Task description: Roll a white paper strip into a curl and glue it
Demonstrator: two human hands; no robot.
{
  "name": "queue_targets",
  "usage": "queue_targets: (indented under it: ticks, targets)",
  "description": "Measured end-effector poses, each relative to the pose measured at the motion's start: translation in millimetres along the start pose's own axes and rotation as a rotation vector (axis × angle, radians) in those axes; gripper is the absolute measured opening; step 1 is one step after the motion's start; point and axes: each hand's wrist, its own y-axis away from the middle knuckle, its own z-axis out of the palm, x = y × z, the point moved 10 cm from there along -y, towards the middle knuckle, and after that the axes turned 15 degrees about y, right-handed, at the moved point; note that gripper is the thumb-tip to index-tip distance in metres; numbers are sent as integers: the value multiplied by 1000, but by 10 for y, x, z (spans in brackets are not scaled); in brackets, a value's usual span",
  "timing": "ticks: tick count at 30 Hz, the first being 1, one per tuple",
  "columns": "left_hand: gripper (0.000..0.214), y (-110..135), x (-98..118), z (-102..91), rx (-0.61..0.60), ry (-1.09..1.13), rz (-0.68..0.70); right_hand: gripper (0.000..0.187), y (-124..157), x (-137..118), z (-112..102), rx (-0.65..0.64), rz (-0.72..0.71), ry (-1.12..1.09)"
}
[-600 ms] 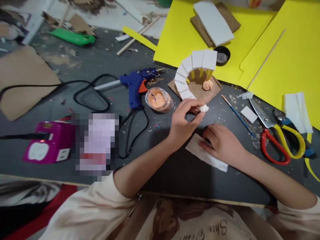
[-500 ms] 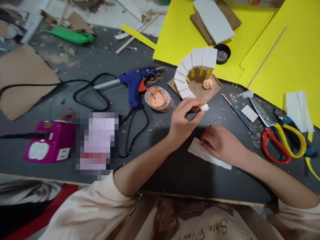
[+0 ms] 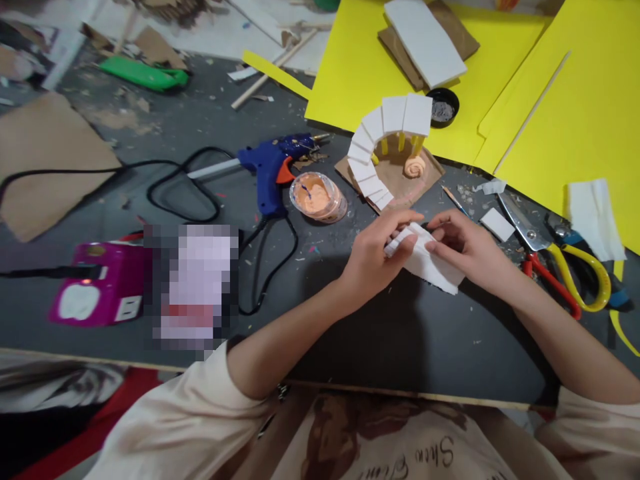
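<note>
Between my two hands is a strip of white tissue paper (image 3: 434,268), held up off the dark table. My left hand (image 3: 377,250) grips its left end, fingers curled. With thumb and fingers, my right hand (image 3: 467,247) pinches its upper right part. The small white wad that was in my left hand is hidden from sight. Just beyond the hands stands a small curved staircase model (image 3: 373,150) of white steps on yellow posts, fixed to a brown cardboard base (image 3: 425,183). A peach-coloured swirl (image 3: 415,167) sits on that base.
Left of the model are an open jar of peach paste (image 3: 318,198) and a blue glue gun (image 3: 265,167) with its cord. Scissors (image 3: 543,250), a paintbrush (image 3: 455,200) and another white tissue (image 3: 596,220) lie right. Yellow sheets (image 3: 350,60) cover the back; a purple box (image 3: 103,283) stands left.
My right hand has lifted the tissue strip from the table and brought it up to my left hand. My left hand has come slightly nearer me, and both now hold the strip.
</note>
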Motion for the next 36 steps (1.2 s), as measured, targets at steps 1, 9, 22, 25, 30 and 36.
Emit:
queue_targets:
  ticks: [1, 9, 22, 25, 30, 36]
  targets:
    - [19, -10, 10, -39, 35, 10, 2, 20, -9, 25, 12, -37, 18, -25]
    - [28, 9, -74, -259, 129, 224, -175, 14, 47, 33, -268, 21, 57, -28]
    - [21, 308, -56, -271, -99, -313, -107, 11, 328, -275, -80, 179, -318, 621]
    - [21, 287, 48, -112, -226, -259, -29, 11, 426, -374, -89, 263, -368, 624]
    - [27, 249, 130, 126, -373, -457, 69, 11, 629, -496, 132, 286, -489, 758]
    - [35, 209, 64, 190, -386, -381, 76, 20, 651, -437, 255, 225, -542, 820]
